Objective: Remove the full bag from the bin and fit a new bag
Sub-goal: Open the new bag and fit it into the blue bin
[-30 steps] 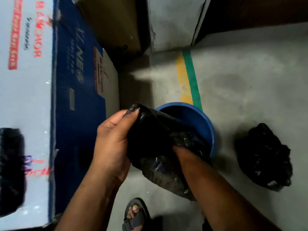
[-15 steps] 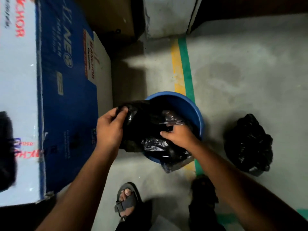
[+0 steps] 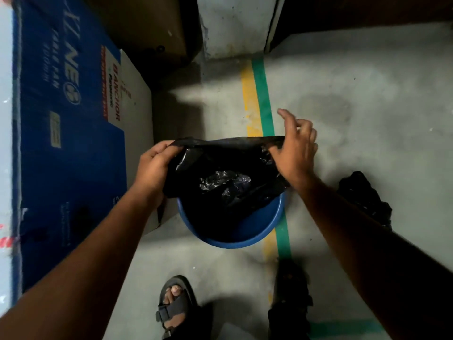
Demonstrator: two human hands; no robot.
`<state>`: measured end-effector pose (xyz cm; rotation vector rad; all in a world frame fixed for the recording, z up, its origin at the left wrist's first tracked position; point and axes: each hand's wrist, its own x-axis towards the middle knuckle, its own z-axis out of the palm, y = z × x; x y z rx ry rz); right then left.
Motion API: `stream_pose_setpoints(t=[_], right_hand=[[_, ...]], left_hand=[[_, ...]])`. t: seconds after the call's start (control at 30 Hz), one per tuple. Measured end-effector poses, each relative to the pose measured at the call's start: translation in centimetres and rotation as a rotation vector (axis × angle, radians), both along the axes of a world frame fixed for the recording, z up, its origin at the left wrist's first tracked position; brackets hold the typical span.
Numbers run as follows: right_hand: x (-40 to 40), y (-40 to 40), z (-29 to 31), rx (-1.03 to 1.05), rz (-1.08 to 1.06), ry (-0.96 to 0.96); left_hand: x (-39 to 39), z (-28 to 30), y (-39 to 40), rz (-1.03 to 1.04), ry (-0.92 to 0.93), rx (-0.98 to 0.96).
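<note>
A round blue bin [image 3: 247, 238] stands on the concrete floor in front of my feet. A new black bag [image 3: 225, 173] hangs into it, its mouth stretched wide above the bin's far rim. My left hand [image 3: 154, 165] grips the bag's left edge. My right hand [image 3: 294, 148] pinches the right edge between thumb and fingers, with the other fingers spread. The full black bag [image 3: 362, 195] sits on the floor to the right of the bin, partly hidden behind my right forearm.
A large blue and white cardboard box [image 3: 68, 133] stands close against the bin's left side. A brown box [image 3: 147, 25] and a wall corner [image 3: 232, 25] lie beyond. Yellow and green floor tape [image 3: 257, 94] runs under the bin. My sandalled feet [image 3: 174, 305] are near the bottom.
My hands have moved apart and pulled the crumpled bag's mouth open over the bin. My right hand shifted from the bag's middle to its right edge.
</note>
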<state>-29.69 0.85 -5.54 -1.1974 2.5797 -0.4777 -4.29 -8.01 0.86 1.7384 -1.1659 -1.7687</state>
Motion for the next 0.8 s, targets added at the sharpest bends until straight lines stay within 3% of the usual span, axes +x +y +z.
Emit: stream_pose_setpoints(t=[0.07,0.17,0.3,0.33,0.43,0.57,0.63,0.7,0.8], right_hand=[[-2.0,-0.2,-1.2,0.014,0.123,-0.261],[-4.0,-0.4,-1.2,0.041,0.174,-0.473],[-6.5,-0.8,1.2,0.197,-0.021,-1.321],[-7.0,-0.8,1.4,0.264,-0.038,-1.442],[-7.3,-0.8,0.3,0.299,-0.129,-1.57],[-5.0,-2.5,-3.6,0.158,-0.438,-1.541],[-3.6,-3.0,-5.2,0.115,-0.546,-1.424],[-2.8,-2.9,-6.3,0.115,-0.518,-1.154],[-2.7,-1.4,-6.5,0.29,-0.248,-0.713]], left_hand=[[0.4,-0.8,-0.9,-0.069,0.017,0.006],[1.2,-1.4,-2.3,-0.105,0.073,0.158],[2.1,-1.8,-3.8,-0.052,0.098,0.406],[2.2,-2.3,-4.0,-0.023,0.097,0.438],[1.8,-3.4,-4.4,0.076,0.093,0.491],[0.1,-6.1,-4.5,0.216,0.099,0.514],[-0.7,-7.2,-4.0,0.256,0.084,0.519],[-1.0,-7.6,-3.8,0.284,0.03,0.533],[-0.2,-7.7,-3.2,0.301,-0.117,0.47]])
